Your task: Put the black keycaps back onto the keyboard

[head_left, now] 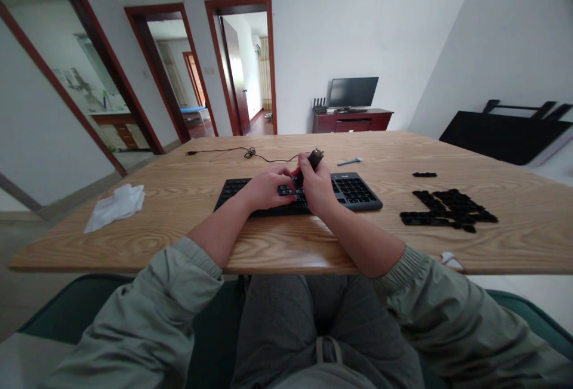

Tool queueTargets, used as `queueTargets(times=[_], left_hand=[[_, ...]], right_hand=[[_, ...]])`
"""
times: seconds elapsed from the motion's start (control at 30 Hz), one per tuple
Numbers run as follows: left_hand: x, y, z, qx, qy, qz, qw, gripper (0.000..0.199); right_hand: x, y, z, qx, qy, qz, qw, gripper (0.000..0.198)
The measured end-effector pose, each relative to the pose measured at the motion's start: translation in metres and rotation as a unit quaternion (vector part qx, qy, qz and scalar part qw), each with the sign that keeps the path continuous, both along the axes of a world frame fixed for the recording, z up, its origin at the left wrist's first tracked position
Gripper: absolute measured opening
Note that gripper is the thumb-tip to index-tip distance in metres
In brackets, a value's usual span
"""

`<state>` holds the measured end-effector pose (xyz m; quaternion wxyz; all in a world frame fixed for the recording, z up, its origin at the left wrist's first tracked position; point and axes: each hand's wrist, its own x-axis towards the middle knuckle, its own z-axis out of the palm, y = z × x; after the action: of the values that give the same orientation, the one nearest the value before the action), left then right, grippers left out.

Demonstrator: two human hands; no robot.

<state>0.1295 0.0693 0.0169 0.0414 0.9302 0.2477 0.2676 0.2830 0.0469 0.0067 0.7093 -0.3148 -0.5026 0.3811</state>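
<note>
A black keyboard (358, 191) lies flat on the table in front of me, with many of its keycaps off in the middle and right parts. My right hand (314, 183) is closed around a short dark cylindrical tool (316, 158) above the keyboard. The tool's shiny end points up and away; its lower end is partly hidden by my fingers, so its kind is unclear. My left hand (271, 188) rests on the keyboard's middle, thumb and index finger apart beside the tool's lower end. Loose black keycaps (452, 207) lie in a cluster to the right.
The keyboard's cable (250, 153) runs left across the wooden table (250, 252). A small blue tool (350, 161) lies beyond the keyboard. A long black keycap (424, 175) sits above the cluster. White tissue (117, 203) lies at left, a small white item (451, 260) at the front right edge.
</note>
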Motion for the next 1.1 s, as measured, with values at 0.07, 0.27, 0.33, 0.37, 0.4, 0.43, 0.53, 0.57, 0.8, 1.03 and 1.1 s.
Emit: queueTargets(times=[0.07,0.27,0.33,0.37,0.4,0.43,0.53,0.57,0.8,1.03,1.1], left_hand=[[0.001,0.002,-0.004,0.002,0.013,0.004,1.000,0.009],[0.002,0.004,-0.006,0.009,0.027,0.005,1.000,0.010],[0.003,0.002,-0.005,0.007,0.033,0.007,0.999,0.009],[0.004,0.002,-0.005,0.005,0.035,0.008,0.999,0.008],[0.004,0.001,-0.005,0.003,0.038,0.009,0.999,0.009],[0.004,0.000,-0.005,0.003,0.040,0.009,0.999,0.009],[0.005,-0.001,-0.005,0.009,0.052,0.011,0.999,0.012],[0.005,-0.001,-0.005,0.013,0.056,0.011,0.998,0.013],[0.005,0.000,-0.003,0.018,0.062,0.014,0.998,0.014],[0.002,-0.001,-0.002,0.010,0.056,0.019,0.998,0.013],[0.003,-0.001,-0.003,0.011,0.058,0.016,0.998,0.013]], right_hand=[[0.000,-0.002,0.000,0.001,-0.008,0.000,1.000,0.041],[0.003,-0.003,0.001,0.016,-0.042,0.000,0.999,0.042],[0.005,-0.004,0.001,0.022,-0.055,0.009,0.998,0.041],[0.006,-0.005,0.001,0.025,-0.060,0.015,0.998,0.041],[0.009,-0.006,0.001,0.028,-0.065,0.021,0.997,0.040],[0.012,-0.006,0.000,0.029,-0.069,0.025,0.997,0.040],[0.025,-0.005,-0.004,0.018,-0.089,0.012,0.996,0.041],[0.029,-0.005,-0.005,0.011,-0.099,0.001,0.995,0.042],[0.044,0.000,-0.009,-0.036,-0.141,-0.052,0.988,0.047],[0.041,0.001,-0.007,-0.054,-0.150,-0.053,0.986,0.047],[0.043,0.000,-0.006,-0.046,-0.166,-0.048,0.984,0.046]])
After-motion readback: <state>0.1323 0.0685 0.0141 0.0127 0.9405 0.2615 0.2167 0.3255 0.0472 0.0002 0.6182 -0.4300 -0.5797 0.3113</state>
